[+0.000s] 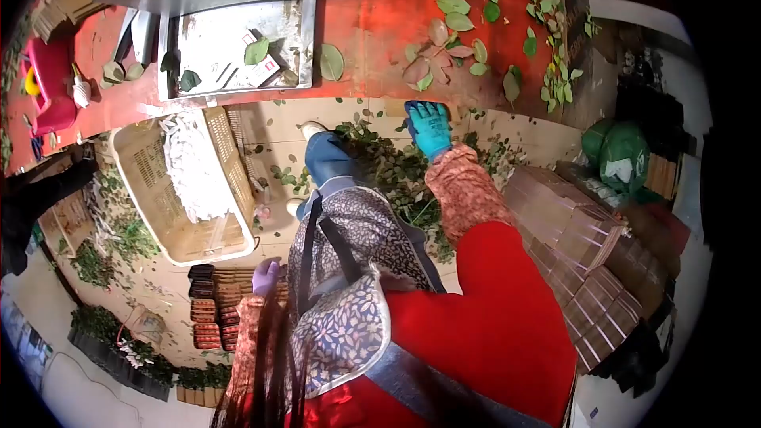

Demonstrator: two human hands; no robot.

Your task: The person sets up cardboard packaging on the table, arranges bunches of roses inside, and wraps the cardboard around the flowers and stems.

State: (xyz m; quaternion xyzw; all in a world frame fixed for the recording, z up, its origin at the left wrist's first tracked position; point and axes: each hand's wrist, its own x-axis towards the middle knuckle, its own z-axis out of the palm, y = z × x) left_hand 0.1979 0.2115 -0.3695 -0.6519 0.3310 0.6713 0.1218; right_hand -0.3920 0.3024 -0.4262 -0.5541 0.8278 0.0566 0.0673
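My right hand [429, 128] wears a teal glove with dark blue fingertips. It is at the front edge of the red tabletop [372, 40], fingers stretched toward the edge and no held thing visible. My left hand [268, 277], in a purple glove, hangs low by my side beside stacked brown and red-labelled bundles [216, 305]. Its fingers are partly hidden, so I cannot see whether it grips anything. Loose green leaves [453, 8] lie scattered over the tabletop. A metal tray [234, 51] on it carries a few leaves and small white-and-red boxes.
A cream plastic crate [131, 182] with white crumpled material [190, 166] stands on the floor at left. Leaf litter [388, 158] covers the floor under the table edge. Strapped cardboard stacks [579, 246] and a green bag [625, 158] are at right. A dark sleeve [55, 190] shows far left.
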